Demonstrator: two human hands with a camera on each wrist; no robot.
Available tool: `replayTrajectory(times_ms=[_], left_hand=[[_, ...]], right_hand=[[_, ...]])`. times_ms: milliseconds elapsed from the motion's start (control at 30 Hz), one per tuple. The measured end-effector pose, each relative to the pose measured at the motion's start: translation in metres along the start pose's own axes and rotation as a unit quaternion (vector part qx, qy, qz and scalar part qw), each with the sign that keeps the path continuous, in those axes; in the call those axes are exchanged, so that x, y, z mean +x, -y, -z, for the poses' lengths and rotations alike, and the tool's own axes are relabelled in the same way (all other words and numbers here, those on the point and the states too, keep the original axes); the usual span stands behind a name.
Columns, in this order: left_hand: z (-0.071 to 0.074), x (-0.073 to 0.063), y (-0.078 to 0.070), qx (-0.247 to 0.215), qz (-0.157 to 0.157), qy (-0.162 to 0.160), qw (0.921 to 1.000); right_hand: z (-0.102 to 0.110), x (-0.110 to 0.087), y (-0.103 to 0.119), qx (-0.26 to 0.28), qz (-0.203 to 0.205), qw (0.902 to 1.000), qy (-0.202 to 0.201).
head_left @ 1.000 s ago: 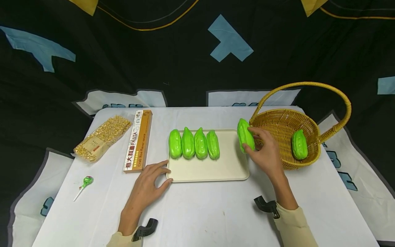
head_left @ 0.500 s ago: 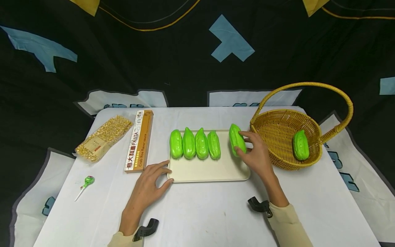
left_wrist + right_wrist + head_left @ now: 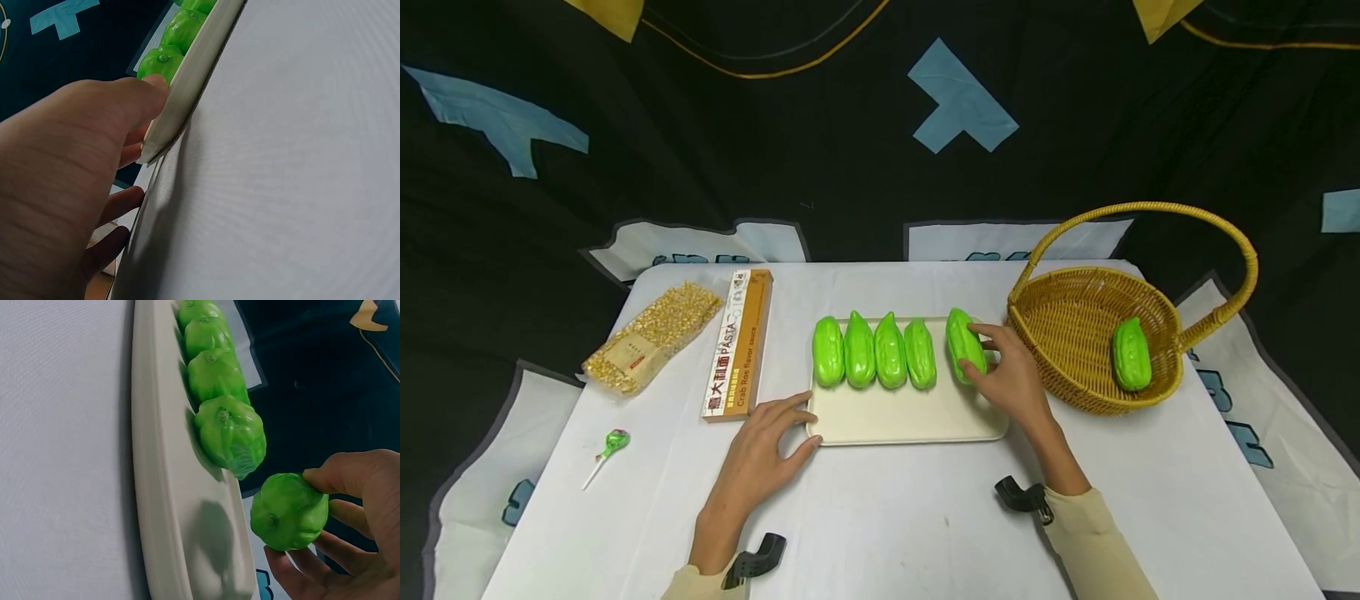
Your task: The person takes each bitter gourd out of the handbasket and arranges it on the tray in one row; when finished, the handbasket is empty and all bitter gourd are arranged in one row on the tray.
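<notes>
In the head view, my right hand (image 3: pixel 1007 375) pinches a glossy green bitter melon (image 3: pixel 965 346) between thumb and fingers. The right wrist view shows this bitter melon (image 3: pixel 289 512) held above the tray, its shadow falling on the surface. Several more bitter melons (image 3: pixel 874 350) lie side by side on the left part of the cream rectangular tray (image 3: pixel 910 417). At that tray's front left corner rests my left hand (image 3: pixel 765 446), spread, with thumb and fingertips touching the rim (image 3: pixel 181 94). One further bitter melon (image 3: pixel 1131 354) lies inside the wicker basket (image 3: pixel 1060 333).
The basket's tall arched handle (image 3: pixel 1150 204) rises at the right. Left of the tray are a pasta box (image 3: pixel 737 346), a bag of corn kernels (image 3: pixel 651 337) and a green lollipop (image 3: pixel 613 442) on the white tablecloth (image 3: pixel 880 525). Dark fabric hangs behind the table.
My right hand has carried its bitter melon leftward from beside the basket to over the tray's right part, slightly lower. The left hand has stayed at the tray corner.
</notes>
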State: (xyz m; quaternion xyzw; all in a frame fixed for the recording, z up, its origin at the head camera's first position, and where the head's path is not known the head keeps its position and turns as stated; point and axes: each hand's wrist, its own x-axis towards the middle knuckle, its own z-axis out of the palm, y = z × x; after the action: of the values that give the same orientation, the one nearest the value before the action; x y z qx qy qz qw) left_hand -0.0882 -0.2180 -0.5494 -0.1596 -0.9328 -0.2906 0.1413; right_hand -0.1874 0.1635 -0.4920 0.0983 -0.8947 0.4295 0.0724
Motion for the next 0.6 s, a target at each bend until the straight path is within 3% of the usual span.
replayTrajectory(times_ms=[600], left_hand=[[-0.001,-0.001,0.001,0.004,0.004,-0.003,1.0000]], right_hand=[[-0.019,0.004,-0.005,-0.030,-0.001,0.9990,0.032]])
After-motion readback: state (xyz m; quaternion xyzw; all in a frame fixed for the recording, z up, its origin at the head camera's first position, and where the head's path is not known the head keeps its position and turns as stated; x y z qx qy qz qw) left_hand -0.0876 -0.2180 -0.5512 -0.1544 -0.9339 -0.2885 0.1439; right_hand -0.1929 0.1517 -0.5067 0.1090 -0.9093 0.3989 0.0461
